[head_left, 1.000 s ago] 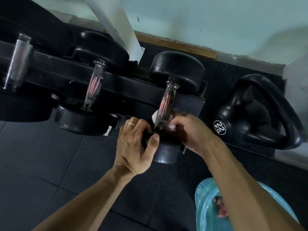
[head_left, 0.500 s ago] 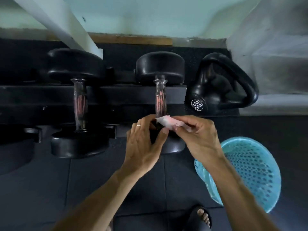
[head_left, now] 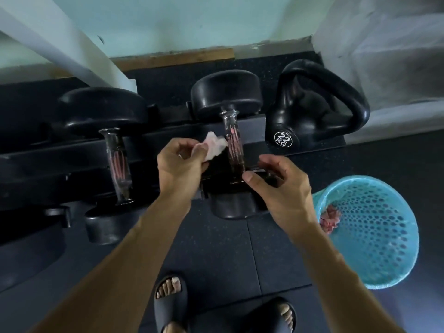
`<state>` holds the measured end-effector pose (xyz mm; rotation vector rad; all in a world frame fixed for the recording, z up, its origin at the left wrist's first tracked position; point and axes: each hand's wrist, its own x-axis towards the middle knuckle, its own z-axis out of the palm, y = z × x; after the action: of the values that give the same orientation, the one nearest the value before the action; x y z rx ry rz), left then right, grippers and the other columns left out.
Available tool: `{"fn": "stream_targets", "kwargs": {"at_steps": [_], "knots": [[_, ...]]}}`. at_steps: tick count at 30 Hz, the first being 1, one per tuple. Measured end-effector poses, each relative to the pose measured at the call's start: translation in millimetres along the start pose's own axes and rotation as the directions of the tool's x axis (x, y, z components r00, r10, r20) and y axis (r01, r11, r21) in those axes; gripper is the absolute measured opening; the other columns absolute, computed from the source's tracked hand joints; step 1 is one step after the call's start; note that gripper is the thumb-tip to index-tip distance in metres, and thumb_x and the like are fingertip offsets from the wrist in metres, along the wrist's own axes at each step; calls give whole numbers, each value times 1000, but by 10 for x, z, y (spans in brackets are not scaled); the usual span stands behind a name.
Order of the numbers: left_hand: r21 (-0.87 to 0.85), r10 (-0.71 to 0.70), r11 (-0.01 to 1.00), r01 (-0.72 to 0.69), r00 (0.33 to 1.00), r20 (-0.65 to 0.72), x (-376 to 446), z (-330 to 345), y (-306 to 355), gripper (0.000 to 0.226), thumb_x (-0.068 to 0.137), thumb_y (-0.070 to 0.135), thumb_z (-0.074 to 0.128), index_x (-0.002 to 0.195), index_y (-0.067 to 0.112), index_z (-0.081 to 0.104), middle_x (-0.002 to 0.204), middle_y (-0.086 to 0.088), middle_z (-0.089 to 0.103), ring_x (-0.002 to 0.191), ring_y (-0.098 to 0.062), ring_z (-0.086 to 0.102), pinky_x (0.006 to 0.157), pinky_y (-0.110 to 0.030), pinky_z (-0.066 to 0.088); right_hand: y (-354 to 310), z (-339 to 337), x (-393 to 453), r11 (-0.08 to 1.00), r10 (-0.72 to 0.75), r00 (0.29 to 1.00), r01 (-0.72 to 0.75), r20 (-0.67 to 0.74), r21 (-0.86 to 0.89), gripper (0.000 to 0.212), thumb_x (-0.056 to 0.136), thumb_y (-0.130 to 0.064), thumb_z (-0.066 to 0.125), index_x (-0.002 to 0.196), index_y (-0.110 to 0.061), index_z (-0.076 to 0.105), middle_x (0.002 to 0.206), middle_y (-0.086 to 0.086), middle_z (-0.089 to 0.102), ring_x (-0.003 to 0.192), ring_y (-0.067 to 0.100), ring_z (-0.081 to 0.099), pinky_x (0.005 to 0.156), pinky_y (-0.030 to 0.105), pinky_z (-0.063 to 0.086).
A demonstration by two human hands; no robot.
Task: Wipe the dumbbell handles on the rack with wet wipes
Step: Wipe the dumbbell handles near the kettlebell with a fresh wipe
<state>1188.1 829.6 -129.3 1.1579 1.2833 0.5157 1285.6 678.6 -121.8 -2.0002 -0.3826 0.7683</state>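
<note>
left hand pinched the soft crumpled white wet wipe beside the rigid chrome dumbbell handle; right hand fingers hung loosely curled, holding nothing.

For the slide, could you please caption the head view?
Left hand holds a wet wipe beside a racked dumbbell handle; right hand open.

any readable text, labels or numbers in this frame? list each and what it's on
"22 KG": white print in a round ring on the side of the black kettlebell standing on the floor right of the rack.
The chrome dumbbell handles carry only reddish streaks, no lettering that can be read.
No print shows on the crumpled white wet wipe or the turquoise perforated plastic basket.
</note>
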Motion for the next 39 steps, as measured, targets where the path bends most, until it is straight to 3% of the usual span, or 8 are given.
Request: {"fn": "stream_targets", "kwargs": {"at_steps": [3,9,15,21,26,31,34,39], "knots": [[-178,-204,961,211,977,60,220,208,-17,11,89,10,72,84,14,64,91,0,72,87,-14,72,74,-24,59,144,164,-70,998,18,999,-21,-48,-65,59,71,-50,84,122,-27,63,111,-9,65,107,8,62,96,34,52],[-349,-176,885,309,914,365,322,318,-71,18,100,17,52,99,12,69,100,-8,75,92,-20,72,77,-30,58,238,261,-73,999,-1,999,-1,-53,-38,67,62,-70,67,119,-35,62,111,-17,61,115,15,58,96,41,52],[-359,-162,893,270,940,301,458,420,-50,20,93,-8,57,94,10,66,90,-10,74,84,-22,72,77,-33,60,238,253,-86,998,-30,998,27,-46,-54,40,71,-56,75,106,-40,63,106,-24,56,115,6,50,89,12,41],[-14,-130,989,145,924,358,280,205,-148,24,88,-8,65,101,9,73,100,-8,77,97,-22,73,90,-38,59,268,302,-90,998,-55,994,51,-97,-49,41,69,-60,70,103,-38,65,106,-27,57,116,1,49,86,2,36],[-184,-177,953,240,936,305,532,373,25,34,86,-19,53,93,7,74,90,-9,76,82,-20,73,81,-34,60,290,312,-90,998,-52,994,48,-101,-45,52,64,-71,72,103,-37,68,107,-28,58,116,-3,49,88,7,39],[103,-226,974,202,878,422,332,174,-106,24,85,-13,64,101,1,74,97,-12,76,92,-24,74,90,-38,59,316,333,-86,997,-54,990,46,-128,-62,39,71,-52,82,103,-35,68,110,-27,58,116,-3,48,87,2,36],[-57,-185,976,211,935,302,522,271,-14,23,85,-10,66,102,3,74,94,-13,76,82,-19,74,88,-39,59,316,338,-82,997,-54,991,47,-124,-54,39,69,-58,81,100,-39,67,110,-28,58,116,-5,49,89,7,38],[14,-228,971,239,907,353,412,244,-72,23,84,-12,67,97,5,75,89,-9,76,79,-18,72,82,-31,61,304,376,-97,986,-85,983,60,-161,-156,59,68,-72,57,114,-35,63,109,-31,51,110,-2,46,86,5,35]]}}
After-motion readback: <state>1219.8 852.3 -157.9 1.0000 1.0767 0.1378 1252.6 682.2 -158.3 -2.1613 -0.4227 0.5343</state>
